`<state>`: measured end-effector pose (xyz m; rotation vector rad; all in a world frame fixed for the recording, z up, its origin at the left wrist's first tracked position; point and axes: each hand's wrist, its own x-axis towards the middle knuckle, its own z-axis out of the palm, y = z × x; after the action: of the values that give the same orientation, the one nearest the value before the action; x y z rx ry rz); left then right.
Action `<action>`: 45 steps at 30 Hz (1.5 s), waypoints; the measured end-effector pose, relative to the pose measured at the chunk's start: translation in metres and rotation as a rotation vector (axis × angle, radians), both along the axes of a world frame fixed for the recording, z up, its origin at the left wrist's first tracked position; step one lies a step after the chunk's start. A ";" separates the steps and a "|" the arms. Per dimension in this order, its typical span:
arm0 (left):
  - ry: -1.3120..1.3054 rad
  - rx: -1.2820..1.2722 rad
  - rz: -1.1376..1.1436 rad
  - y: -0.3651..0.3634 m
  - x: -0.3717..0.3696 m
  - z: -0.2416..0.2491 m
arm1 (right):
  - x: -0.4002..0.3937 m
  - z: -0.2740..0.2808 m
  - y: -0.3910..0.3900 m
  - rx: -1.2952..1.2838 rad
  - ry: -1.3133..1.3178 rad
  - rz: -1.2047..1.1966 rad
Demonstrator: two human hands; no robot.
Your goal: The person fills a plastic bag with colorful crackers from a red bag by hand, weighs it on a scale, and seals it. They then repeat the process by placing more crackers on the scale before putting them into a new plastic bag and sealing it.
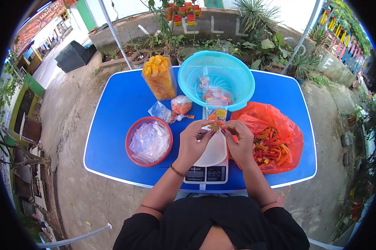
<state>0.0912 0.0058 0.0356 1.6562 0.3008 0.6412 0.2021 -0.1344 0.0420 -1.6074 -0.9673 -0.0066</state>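
My left hand [194,136] and my right hand [241,141] meet above a white kitchen scale [220,177], fingertips pinched together. Between them is a small brownish-yellow snack piece [215,127]; whether it lies inside plastic is hard to tell. Just past the fingers, a small clear bag [218,112] shows orange and yellow snack pieces. Under my hands sits the scale's whitish bowl [213,155]. Close to my right hand, a red plastic bag [294,139] lies open with red and orange snacks [271,148] in it. Left of my left hand, a red basket [129,155] holds clear plastic bags [149,141].
A turquoise basin [248,83] with several filled packets [216,95] stands at the back of the blue table [113,108]. Beside it is a tall clear container of yellow chips [159,81]. Tied plastic bags [181,105] with orange contents lie in front of that container.
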 end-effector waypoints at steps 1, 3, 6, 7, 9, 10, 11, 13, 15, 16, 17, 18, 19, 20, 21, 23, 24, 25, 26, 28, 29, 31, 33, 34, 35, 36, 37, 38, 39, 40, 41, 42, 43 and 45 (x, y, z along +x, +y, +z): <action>0.034 0.059 0.007 0.006 0.008 0.007 | 0.006 0.002 0.007 0.004 -0.005 -0.030; 0.050 0.210 0.034 0.016 0.025 0.017 | 0.022 0.002 0.017 -0.013 0.031 -0.052; 0.069 0.346 0.032 0.032 0.050 0.019 | 0.049 -0.002 0.031 -0.119 0.129 -0.035; 0.048 0.453 0.078 0.035 0.058 0.019 | 0.052 0.001 0.036 -0.095 0.130 -0.064; 0.006 0.665 0.169 0.038 0.069 0.013 | 0.051 0.003 0.044 -0.052 0.133 -0.121; 0.017 0.649 0.130 0.039 0.068 0.010 | 0.050 0.000 0.043 -0.065 0.115 -0.098; 0.028 0.632 0.091 0.039 0.067 0.009 | 0.050 -0.003 0.041 -0.078 0.096 -0.075; 0.059 0.598 0.029 0.037 0.061 0.012 | 0.047 -0.006 0.036 -0.134 0.013 -0.046; 0.105 0.562 -0.017 0.029 0.044 0.015 | 0.037 -0.004 0.029 -0.221 -0.112 -0.030; 0.077 0.601 -0.003 0.027 0.038 0.011 | 0.032 -0.003 0.027 -0.215 -0.114 -0.013; 0.080 0.595 0.005 0.025 0.032 0.007 | 0.027 -0.001 0.027 -0.209 -0.115 0.005; 0.084 0.590 0.015 0.024 0.024 0.006 | 0.023 0.001 0.027 -0.202 -0.117 0.025; 0.088 0.586 0.027 0.023 0.017 0.006 | 0.019 0.002 0.029 -0.185 -0.137 0.053; 0.112 0.605 0.032 0.023 0.008 0.007 | 0.016 0.002 0.033 -0.167 -0.156 0.083; 0.123 0.620 0.061 0.025 -0.001 0.007 | 0.011 0.003 0.037 -0.148 -0.174 0.114; 0.141 0.660 0.124 0.030 -0.019 0.007 | 0.000 0.004 0.049 -0.156 -0.175 0.193; 0.137 0.662 0.141 0.035 -0.027 0.006 | -0.005 0.003 0.055 -0.160 -0.196 0.230; 0.161 0.669 0.175 0.039 -0.037 0.006 | -0.009 0.001 0.062 -0.162 -0.218 0.262; 0.185 0.675 0.206 0.043 -0.049 0.009 | -0.016 -0.001 0.069 -0.159 -0.232 0.295; 0.215 0.686 0.271 0.050 -0.068 0.008 | -0.030 -0.006 0.084 -0.162 -0.265 0.357; 0.225 0.668 0.280 0.055 -0.078 0.007 | -0.037 -0.006 0.092 -0.161 -0.253 0.399; 0.243 0.631 0.300 0.065 -0.098 0.006 | -0.052 -0.007 0.110 -0.159 -0.228 0.487; 0.286 0.659 0.380 0.071 -0.113 0.002 | -0.066 -0.014 0.126 -0.187 -0.263 0.537; 0.312 0.666 0.408 0.076 -0.121 -0.004 | -0.071 -0.021 0.133 -0.204 -0.313 0.563; 0.335 0.672 0.437 0.080 -0.127 -0.010 | -0.075 -0.028 0.140 -0.222 -0.364 0.589; 0.354 0.679 0.458 0.084 -0.132 -0.014 | -0.079 -0.034 0.148 -0.287 -0.435 0.614; 0.371 0.664 0.483 0.085 -0.136 -0.018 | -0.083 -0.039 0.152 -0.293 -0.519 0.590; 0.388 0.650 0.507 0.086 -0.139 -0.020 | -0.088 -0.043 0.155 -0.297 -0.604 0.564; 0.405 0.635 0.530 0.088 -0.142 -0.022 | -0.091 -0.045 0.157 -0.300 -0.688 0.537; 0.398 0.639 0.540 0.090 -0.144 -0.026 | -0.093 -0.047 0.158 -0.346 -0.685 0.538; 0.392 0.642 0.548 0.092 -0.147 -0.031 | -0.095 -0.049 0.159 -0.391 -0.682 0.538; 0.385 0.645 0.556 0.093 -0.148 -0.032 | -0.097 -0.050 0.160 -0.438 -0.678 0.538; 0.406 0.589 0.558 0.093 -0.149 -0.031 | -0.097 -0.049 0.160 -0.431 -0.659 0.537; 0.445 0.478 0.558 0.091 -0.150 -0.024 | -0.096 -0.043 0.157 -0.418 -0.621 0.534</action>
<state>-0.0587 0.0970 0.0111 2.1934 1.0209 0.7895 0.1063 0.0223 -0.0014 -1.7016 -1.9666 0.0717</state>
